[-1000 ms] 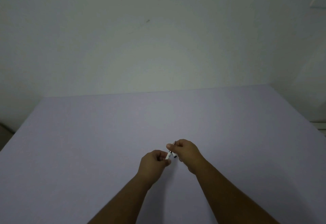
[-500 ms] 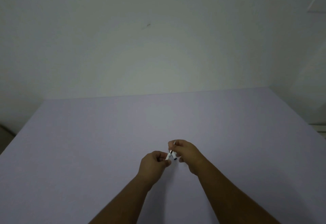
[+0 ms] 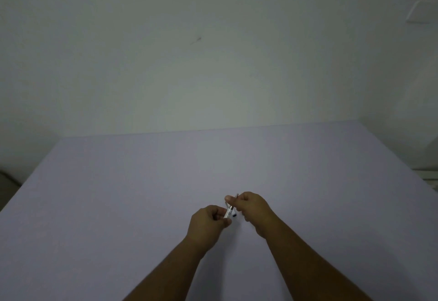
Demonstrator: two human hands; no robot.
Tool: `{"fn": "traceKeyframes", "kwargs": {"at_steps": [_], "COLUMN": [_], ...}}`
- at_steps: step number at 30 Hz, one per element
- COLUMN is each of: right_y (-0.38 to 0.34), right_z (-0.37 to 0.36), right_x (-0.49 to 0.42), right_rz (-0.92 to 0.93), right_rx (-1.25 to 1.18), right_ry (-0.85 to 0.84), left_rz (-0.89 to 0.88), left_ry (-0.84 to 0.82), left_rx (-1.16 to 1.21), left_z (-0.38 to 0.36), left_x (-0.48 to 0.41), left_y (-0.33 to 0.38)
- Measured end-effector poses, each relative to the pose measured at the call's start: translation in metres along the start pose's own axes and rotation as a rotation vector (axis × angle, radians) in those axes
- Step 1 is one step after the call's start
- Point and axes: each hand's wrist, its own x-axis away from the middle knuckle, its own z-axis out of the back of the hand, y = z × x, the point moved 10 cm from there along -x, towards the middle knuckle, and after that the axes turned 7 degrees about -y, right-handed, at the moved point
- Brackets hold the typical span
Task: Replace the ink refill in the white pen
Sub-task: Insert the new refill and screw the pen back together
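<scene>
Little has moved since the earlier frames: both hands stay together above the bench (image 3: 118,205), toward its near edge. Most of the white pen (image 3: 229,211) is hidden inside the two fists. Left hand (image 3: 206,224) fingers pinch its lower end; right hand (image 3: 251,208) fingers close around the upper end.
</scene>
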Motion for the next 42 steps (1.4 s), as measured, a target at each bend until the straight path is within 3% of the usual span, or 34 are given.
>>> {"fn": "traceKeyframes", "kwargs": {"at_steps": [4, 9, 14, 18, 21, 26, 32, 37, 42], "right_y": [-0.005, -0.002, 0.000, 0.010, 0.014, 0.007, 0.016, 0.006, 0.010], "right_z": [-0.010, -0.001, -0.005, 0.002, -0.005, 0.000, 0.000, -0.012, -0.008], "right_x": [0.001, -0.002, -0.007, -0.016, -0.021, -0.030, -0.041, -0.047, -0.056], "right_rz": [0.040, -0.008, 0.034, -0.066, -0.111, 0.002, -0.164, -0.055, -0.079], "right_rx": [-0.133, 0.026, -0.097, 0.008, -0.034, -0.149, -0.086, -0.127, -0.065], "right_ry": [-0.097, -0.010, -0.083, 0.031, -0.040, -0.023, 0.050, -0.067, -0.007], "left_rz": [0.007, 0.001, 0.003, -0.058, -0.043, -0.003, -0.051, 0.006, -0.027], "left_ry": [0.011, 0.003, 0.016, 0.072, 0.073, 0.087, 0.160, 0.124, 0.149], "left_rx": [0.008, 0.006, -0.047, -0.170, -0.155, -0.164, -0.346, -0.226, -0.315], "left_z": [0.003, 0.002, 0.004, 0.006, 0.007, 0.014, 0.016, 0.021, 0.020], "left_x": [0.000, 0.000, -0.004, -0.006, -0.012, -0.023, -0.027, -0.038, -0.042], "left_y": [0.000, 0.001, 0.003, 0.012, 0.010, 0.005, 0.011, -0.001, -0.001]}}
